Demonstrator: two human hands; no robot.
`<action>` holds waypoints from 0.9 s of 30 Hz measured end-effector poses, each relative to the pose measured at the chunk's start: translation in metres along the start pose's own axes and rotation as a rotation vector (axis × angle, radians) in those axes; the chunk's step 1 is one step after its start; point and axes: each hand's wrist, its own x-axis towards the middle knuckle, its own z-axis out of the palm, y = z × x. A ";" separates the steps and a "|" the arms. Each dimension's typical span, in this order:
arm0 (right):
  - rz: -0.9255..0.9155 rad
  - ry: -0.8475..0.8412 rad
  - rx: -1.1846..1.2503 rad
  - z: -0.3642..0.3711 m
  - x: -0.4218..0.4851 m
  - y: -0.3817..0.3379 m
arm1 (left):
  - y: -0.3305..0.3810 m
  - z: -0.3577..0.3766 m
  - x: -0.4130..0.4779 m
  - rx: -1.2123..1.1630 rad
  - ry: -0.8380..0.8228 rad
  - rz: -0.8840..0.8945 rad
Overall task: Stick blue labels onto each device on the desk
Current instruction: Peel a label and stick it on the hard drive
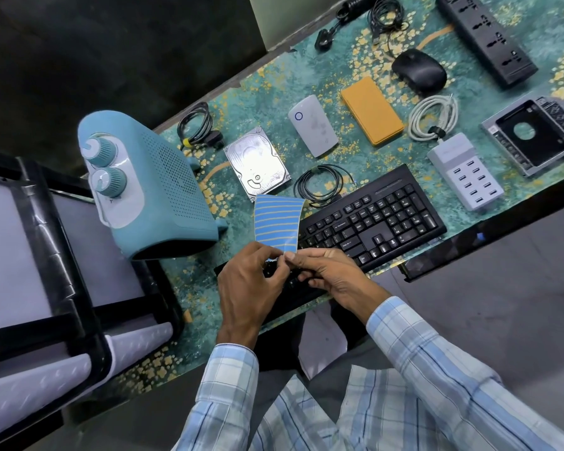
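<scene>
A sheet of blue labels [276, 222] stands upright above the near end of the black keyboard [372, 219]. My left hand [251, 284] pinches its bottom edge. My right hand [332, 275] pinches the same bottom corner from the right, thumb and finger on a label edge. Devices lie on the desk: a blue heater [150, 187] at the left, a bare hard drive [258, 164], a white plug-in box [313, 130], an orange case [372, 115], a black mouse [419, 70], a white USB charging hub [463, 175], a drive caddy [534, 135] and a black power strip [485, 37].
Coiled black cables [318, 187] lie between the devices and a white cable [432, 117] by the hub. The desk has a teal patterned cover [192, 288]. A black-framed chair [46, 255] stands at the left, close to the heater.
</scene>
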 end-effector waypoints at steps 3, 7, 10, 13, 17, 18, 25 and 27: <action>0.000 -0.021 0.002 -0.001 0.000 -0.001 | -0.001 0.000 0.001 -0.017 0.008 0.007; -0.017 -0.054 0.009 -0.004 0.003 -0.001 | -0.001 -0.002 0.001 -0.031 0.010 0.019; -0.021 -0.080 0.030 -0.006 0.004 -0.002 | -0.003 -0.003 0.001 -0.030 0.006 0.021; -0.033 -0.093 0.015 -0.007 0.005 -0.003 | -0.005 -0.003 0.001 -0.028 -0.003 0.025; -0.057 -0.104 -0.031 -0.008 0.006 -0.004 | -0.005 -0.003 0.002 0.004 0.007 0.040; -0.061 -0.107 -0.049 -0.008 0.006 -0.004 | -0.005 -0.003 0.002 0.008 0.007 0.040; -0.077 -0.082 -0.104 -0.007 0.007 -0.003 | -0.005 -0.003 0.004 0.048 0.006 0.056; -0.080 -0.078 -0.107 -0.007 0.006 -0.002 | -0.004 -0.004 0.003 0.059 0.006 0.056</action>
